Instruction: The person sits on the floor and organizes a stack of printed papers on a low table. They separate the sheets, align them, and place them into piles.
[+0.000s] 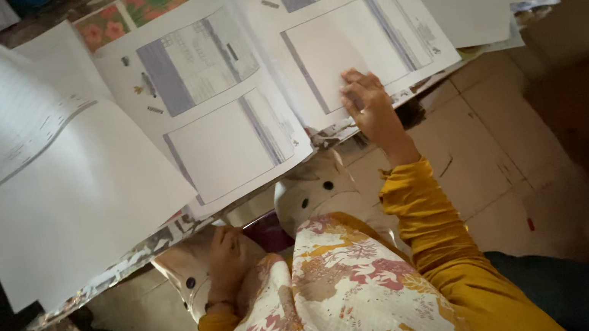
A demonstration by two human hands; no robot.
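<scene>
Right hand [370, 105] lies flat, fingers extended, gripping nothing, pressing the printed form sheet [347, 23] at the table's near edge so it stays put; left hand [225, 263] rests loosely open, empty, on the lap.

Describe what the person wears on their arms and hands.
Both arms wear long mustard-yellow sleeves reaching the wrists, the cloth creased along the forearms. The right hand is bare, with no ring or glove to be seen. The left hand is bare too, with a thin dark band at its wrist, just above the cuff. A floral cloth in cream, pink and ochre drapes between the sleeves.
</scene>
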